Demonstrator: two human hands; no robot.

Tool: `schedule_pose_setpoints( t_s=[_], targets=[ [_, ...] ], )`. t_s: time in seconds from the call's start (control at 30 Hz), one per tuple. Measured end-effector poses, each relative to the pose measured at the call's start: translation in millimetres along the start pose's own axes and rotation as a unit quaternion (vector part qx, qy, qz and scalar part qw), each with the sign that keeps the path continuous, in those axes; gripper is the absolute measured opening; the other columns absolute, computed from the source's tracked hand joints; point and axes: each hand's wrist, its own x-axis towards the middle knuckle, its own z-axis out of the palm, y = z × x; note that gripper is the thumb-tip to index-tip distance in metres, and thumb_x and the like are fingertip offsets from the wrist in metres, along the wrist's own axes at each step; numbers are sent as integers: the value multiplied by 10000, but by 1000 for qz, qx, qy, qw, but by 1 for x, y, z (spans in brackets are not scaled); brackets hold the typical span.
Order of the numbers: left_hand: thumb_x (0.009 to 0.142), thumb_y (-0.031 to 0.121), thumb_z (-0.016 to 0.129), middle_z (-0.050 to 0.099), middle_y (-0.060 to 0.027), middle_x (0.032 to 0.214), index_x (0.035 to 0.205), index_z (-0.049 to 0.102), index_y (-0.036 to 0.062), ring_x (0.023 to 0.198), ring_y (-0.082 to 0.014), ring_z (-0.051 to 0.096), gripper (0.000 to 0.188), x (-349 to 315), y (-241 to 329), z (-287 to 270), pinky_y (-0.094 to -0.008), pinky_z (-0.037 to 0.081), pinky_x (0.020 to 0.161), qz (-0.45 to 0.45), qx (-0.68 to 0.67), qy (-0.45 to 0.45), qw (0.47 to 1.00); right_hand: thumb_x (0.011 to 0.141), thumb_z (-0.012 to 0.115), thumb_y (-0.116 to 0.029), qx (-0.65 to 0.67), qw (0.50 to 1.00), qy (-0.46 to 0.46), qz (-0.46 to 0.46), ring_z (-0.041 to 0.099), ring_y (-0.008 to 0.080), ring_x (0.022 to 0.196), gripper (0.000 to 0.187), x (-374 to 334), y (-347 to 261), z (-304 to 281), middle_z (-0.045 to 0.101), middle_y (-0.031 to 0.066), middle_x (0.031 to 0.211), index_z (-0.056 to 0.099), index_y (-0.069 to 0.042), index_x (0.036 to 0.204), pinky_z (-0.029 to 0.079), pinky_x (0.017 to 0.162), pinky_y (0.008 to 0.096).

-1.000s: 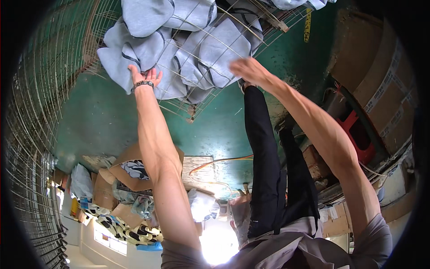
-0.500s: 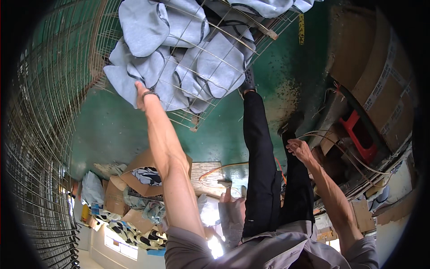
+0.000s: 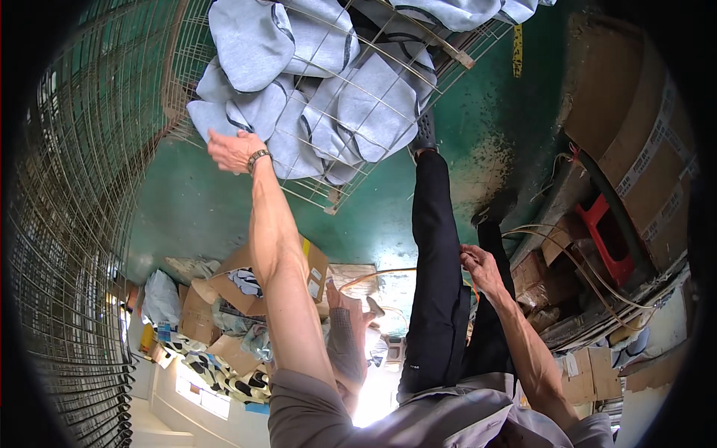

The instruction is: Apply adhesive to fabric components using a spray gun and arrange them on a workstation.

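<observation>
A wire basket (image 3: 334, 200) holds a heap of light grey-blue fabric pieces (image 3: 377, 108) with dark edging. At the basket's near left side is my left hand (image 3: 235, 152), a watch on its wrist. Its fingers are loosely apart and nothing shows in them; it overlaps the lowest fabric pieces in the picture, and I cannot tell whether it touches them. My right hand (image 3: 482, 269) hangs beside my black trouser leg (image 3: 433, 276), well away from the basket. Its fingers are loosely bent, with no object visible in them.
Tall wire racks (image 3: 75, 224) line the left. An open cardboard box (image 3: 317, 272) with fabric inside stands on the green floor (image 3: 194, 201). Another person's grey clothing (image 3: 345, 336) shows behind. A red plastic item (image 3: 606, 235), looped cable (image 3: 575, 257) and large cardboard (image 3: 657, 149) are on the right.
My left hand has come off the fabric edge and turned, its fingers now in front of the heap. My right hand has moved slightly left and down. The view has shifted slightly.
</observation>
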Motion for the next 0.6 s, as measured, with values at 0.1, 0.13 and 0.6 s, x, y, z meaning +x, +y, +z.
schedule_pose_setpoints(
  t_s=[0.1,0.13,0.6],
  targets=[
    [869,114,677,540,-170,1323,1492,318,96,1220,-388,558,719,23,-14,8,-526,447,1023,-243,-424,-115,865,1002,556,-156,-6,999,7,-31,688,227,1055,377,-8,-12,8,700,199,1163,596,90,1285,532,930,332],
    [874,71,653,543,-183,1322,1469,329,74,1197,-412,588,677,28,-19,11,-548,490,1011,-464,-654,-60,594,1002,556,-156,-2,999,6,-33,688,227,1055,377,-10,-6,10,700,199,1163,596,90,1285,532,930,332],
    [1000,220,607,652,-128,1183,1433,470,45,1017,-236,659,487,-257,134,-232,-393,548,912,32,-602,-533,594,893,603,-301,39,967,131,-217,719,305,943,424,-134,143,-50,741,156,1072,684,-20,1200,551,867,388]
  ],
)
